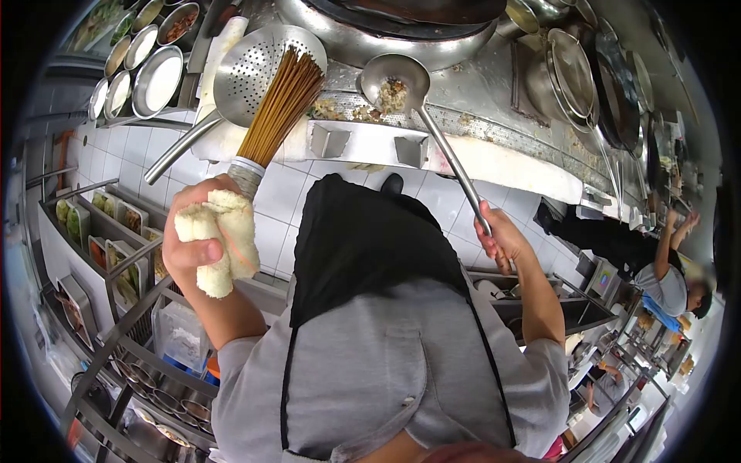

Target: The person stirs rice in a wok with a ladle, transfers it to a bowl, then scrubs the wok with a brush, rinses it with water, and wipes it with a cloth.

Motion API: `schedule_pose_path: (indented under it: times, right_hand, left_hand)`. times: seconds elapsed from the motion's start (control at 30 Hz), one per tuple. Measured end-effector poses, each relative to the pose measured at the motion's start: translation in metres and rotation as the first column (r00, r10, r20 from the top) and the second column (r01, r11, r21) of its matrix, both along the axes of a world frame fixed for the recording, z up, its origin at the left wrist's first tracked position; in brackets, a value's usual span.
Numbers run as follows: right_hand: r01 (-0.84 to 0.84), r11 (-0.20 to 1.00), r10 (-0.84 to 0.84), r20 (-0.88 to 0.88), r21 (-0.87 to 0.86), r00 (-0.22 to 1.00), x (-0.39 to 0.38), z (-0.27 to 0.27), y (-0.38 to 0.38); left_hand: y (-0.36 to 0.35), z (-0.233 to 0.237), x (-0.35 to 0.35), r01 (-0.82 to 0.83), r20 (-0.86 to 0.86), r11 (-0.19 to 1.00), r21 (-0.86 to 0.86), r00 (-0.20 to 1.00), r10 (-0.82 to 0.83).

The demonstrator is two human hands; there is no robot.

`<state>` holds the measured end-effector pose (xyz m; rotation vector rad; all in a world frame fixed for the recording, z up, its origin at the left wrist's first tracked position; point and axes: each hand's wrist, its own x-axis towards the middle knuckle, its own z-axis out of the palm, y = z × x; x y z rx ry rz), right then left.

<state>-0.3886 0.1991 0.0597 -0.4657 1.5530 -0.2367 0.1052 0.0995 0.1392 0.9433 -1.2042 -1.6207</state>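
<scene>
My left hand (184, 228) is closed around the wrapped grip of a bamboo wok brush (282, 104) and a folded pale yellow cloth (235, 231). The brush's bristles point up and away, in front of a perforated skimmer (239, 73). My right hand (502, 235) grips the end of a long-handled metal ladle (451, 158). Food scraps (392, 96) lie in the ladle's bowl, which rests on or just above the stove ledge near the wok (332, 23).
Scraps litter the perforated stove ledge (478, 123). Strainers (571, 69) and pans stand at right. Metal bowls (158, 81) line the upper left, above a rack of ingredient trays (116, 216). A co-worker (660, 270) is at far right, another person (610, 386) further back.
</scene>
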Motion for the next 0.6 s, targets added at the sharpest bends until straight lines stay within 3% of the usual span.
schedule_pose_path:
  times: [0.07, 0.17, 0.3, 0.6]
  right_hand:
    - [-0.106, 0.991, 0.095, -0.135, -0.078, 0.986, -0.004, -0.009, -0.005]
    - [-0.194, 0.972, 0.172, -0.165, -0.131, 0.971, -0.018, -0.032, -0.004]
    - [-0.224, 0.974, 0.225, -0.154, 0.021, 0.962, -0.015, -0.011, -0.021]
    - [-0.212, 0.969, 0.235, -0.209, 0.127, 0.949, -0.020, 0.033, -0.061]
  left_hand:
    - [-0.008, -0.002, 0.000, 0.039, 0.004, 0.999, -0.004, 0.999, -0.039]
    - [-0.009, -0.002, -0.005, 0.032, -0.012, 0.999, 0.011, 0.999, -0.031]
    - [-0.010, -0.004, -0.002, 0.069, -0.003, 0.997, 0.032, 0.998, -0.069]
    - [0.001, 0.006, -0.002, -0.016, 0.050, 0.997, 0.074, 0.999, 0.013]
